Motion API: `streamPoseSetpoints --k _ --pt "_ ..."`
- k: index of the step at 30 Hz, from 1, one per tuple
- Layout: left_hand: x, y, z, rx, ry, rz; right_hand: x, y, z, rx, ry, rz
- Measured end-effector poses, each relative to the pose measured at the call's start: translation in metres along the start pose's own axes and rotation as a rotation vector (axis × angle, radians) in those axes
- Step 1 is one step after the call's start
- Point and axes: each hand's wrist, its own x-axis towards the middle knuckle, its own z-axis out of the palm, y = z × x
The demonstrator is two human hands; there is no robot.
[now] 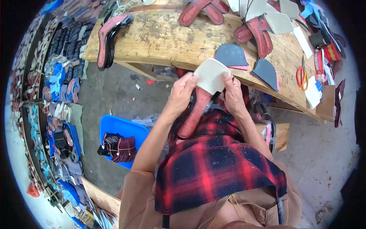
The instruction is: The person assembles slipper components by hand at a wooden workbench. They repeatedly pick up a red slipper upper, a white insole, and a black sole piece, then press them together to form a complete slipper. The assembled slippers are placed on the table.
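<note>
head: wooden table [160, 42] at twelve o'clock
left hand [180, 94]: pinching cream piece [209, 77]
right hand [234, 96]: grasping it too

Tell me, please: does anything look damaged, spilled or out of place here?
Nothing looks spilled. The wooden table is blotched and scuffed, probably from wear. Small scraps lie loose on the floor, which looks untidy. The pale piece in the hands shows no clear damage.

Left hand [181, 91] and right hand [234, 93] held a cream pad [210, 76] at the near edge of the table [152, 40], scissors [303, 70] by its right edge.
</note>
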Motion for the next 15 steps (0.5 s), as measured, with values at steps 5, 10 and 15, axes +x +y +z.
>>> streamPoseSetpoints --k 5,10,15 --pt "0.036 0.031 0.009 -0.084 0.426 0.217 0.006 -0.037 0.026 -0.194 -0.140 -0.215" --pt "0.059 0.031 0.012 -0.006 0.614 0.432 0.009 -0.017 0.039 -0.407 0.029 -0.446" --pt "0.077 0.040 -0.010 -0.231 0.678 0.386 -0.025 0.012 0.037 -0.471 -0.109 -0.620"
